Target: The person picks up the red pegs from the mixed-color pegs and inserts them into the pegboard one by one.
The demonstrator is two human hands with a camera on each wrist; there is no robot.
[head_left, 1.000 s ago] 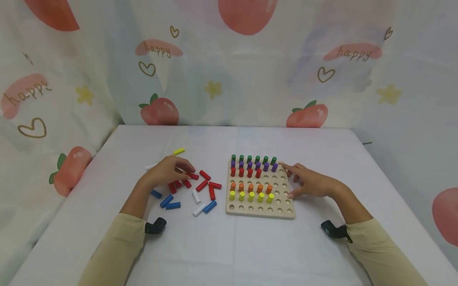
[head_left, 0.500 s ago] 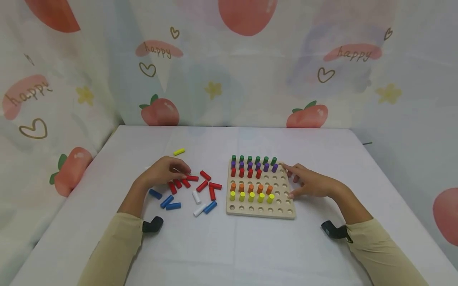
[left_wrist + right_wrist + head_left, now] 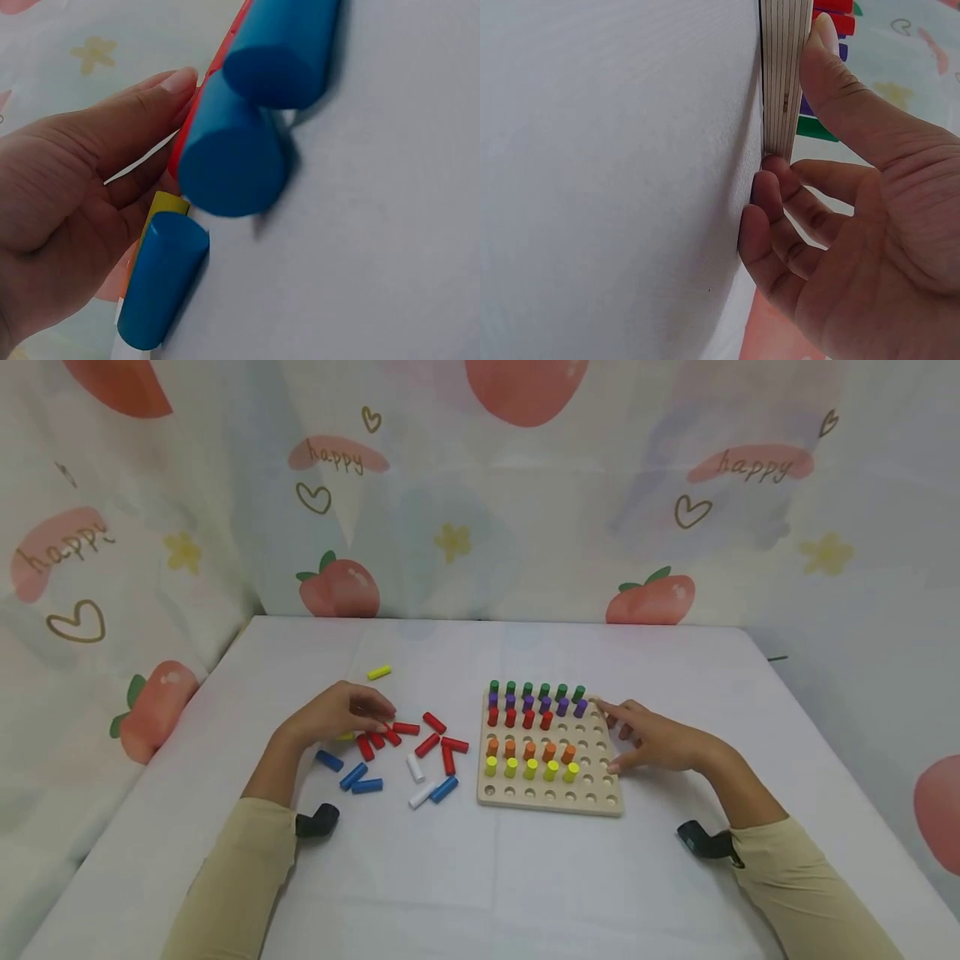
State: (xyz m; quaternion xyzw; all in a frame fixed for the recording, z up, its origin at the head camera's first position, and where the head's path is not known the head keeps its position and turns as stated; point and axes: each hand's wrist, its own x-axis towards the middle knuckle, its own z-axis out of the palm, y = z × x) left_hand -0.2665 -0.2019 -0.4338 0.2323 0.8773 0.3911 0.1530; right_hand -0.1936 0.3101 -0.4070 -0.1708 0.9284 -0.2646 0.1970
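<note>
While my right hand (image 3: pixel 656 739) rests against the wooden pegboard's (image 3: pixel 559 798) right edge, thumb and fingers apart, right of the frame's centre, my left hand (image 3: pixel 330 714) curls over the loose red pegs (image 3: pixel 427 745) at centre-left; I cannot tell whether its fingers pinch 1. Upright in the board I count 6 green pegs (image 3: pixel 528 689), 6 purple pegs (image 3: pixel 528 703), 4 standing red pegs (image 3: pixel 511 718), 5 orange pegs (image 3: pixel 529 750) and 5 standing yellow pegs (image 3: pixel 531 769). Lying loose are at least 8 red, 4 blue pegs (image 3: pixel 353 776), 2 white pegs (image 3: pixel 416 768) and 2 loose yellow pegs (image 3: pixel 379 672), the lower partly behind my fingers. In my left wrist view, 3 blue pegs partly block red and yellow. Below my hands, 2 black wrist devices (image 3: pixel 318 821) jut from tan sleeves (image 3: pixel 240 852); fruit-printed fabric (image 3: pixel 540 527) fills the upper frame.
</note>
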